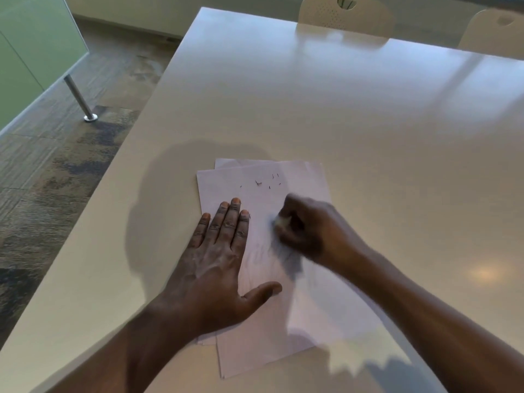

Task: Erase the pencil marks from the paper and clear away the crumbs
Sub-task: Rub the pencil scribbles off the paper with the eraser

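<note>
office meeting room | long pale table [340,123] | perforated chairs [344,15] | carpet tiles [71,165]

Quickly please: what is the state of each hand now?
Left hand: open, pressing flat on the paper.
Right hand: closed on a blurred eraser.

Paper [283,321], a loose stack of white sheets, lies on the pale worktop [340,109]; L hand [218,265] presses flat on its left half, fingers [234,219] straight, thumb spread twd the middle. R hand [309,228], blurred, is at the paper's right-centre w/ fingers curled round a small pale eraser [280,221], at a grey pencil smudge [286,256]. Dark crumbs [263,182] lie scattered near the paper's far edge; two chairs [344,15] stand well beyond it.
</note>
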The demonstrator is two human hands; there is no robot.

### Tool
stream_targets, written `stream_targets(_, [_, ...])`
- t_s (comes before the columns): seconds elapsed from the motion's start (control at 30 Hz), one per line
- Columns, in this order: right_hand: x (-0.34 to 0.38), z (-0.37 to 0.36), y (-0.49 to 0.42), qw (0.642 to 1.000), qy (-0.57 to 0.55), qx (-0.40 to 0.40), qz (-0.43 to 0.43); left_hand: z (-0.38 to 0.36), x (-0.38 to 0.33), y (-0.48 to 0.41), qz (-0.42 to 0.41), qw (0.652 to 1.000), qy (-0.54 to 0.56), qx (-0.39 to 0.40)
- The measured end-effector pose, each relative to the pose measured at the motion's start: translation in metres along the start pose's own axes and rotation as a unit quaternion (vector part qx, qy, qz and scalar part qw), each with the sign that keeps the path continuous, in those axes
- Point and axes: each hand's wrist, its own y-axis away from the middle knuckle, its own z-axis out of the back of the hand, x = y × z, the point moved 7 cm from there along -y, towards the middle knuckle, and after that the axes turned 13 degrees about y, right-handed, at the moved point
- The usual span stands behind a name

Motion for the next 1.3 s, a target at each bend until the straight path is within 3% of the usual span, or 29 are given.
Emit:
stream_targets(0.13, [-0.051,0.017,-0.024,0.989,0.050,-0.062,-0.122,-0.001,0.001,0.000,0.004,1.000,-0.004,0.002])
stream_targets(0.33, [0.008,0.001,0.004,1.000,0.017,-0.008,0.010,-0.002,0.001,0.001,0.000,1.000,0.007,-0.004])
stream_targets(0.53, [-0.070,0.023,-0.033,0.981,0.096,-0.086,-0.146,-0.002,0.001,0.000,-0.004,1.000,0.000,-0.010])
stream_targets(0.7, [-0.026,0.005,-0.015,0.998,0.051,-0.017,-0.033,0.000,0.001,0.000,-0.009,1.000,0.006,-0.026])
stream_targets(0.87, [-0.068,0.024,-0.046,0.989,0.084,-0.076,-0.100,-0.003,0.003,0.000,-0.021,0.999,-0.005,-0.026])
stream_targets(1.0, [-0.034,0.010,-0.042,0.997,0.075,-0.023,0.007,-0.003,0.004,0.000,-0.013,1.000,0.006,-0.023])
stream_targets(1.17, [-0.067,0.019,-0.064,0.989,0.093,-0.066,-0.091,-0.002,0.002,0.000,-0.011,1.000,0.003,-0.018])
stream_targets(1.3, [-0.047,0.013,-0.059,0.995,0.081,-0.040,-0.036,-0.001,0.003,0.001,-0.004,1.000,0.011,-0.012])
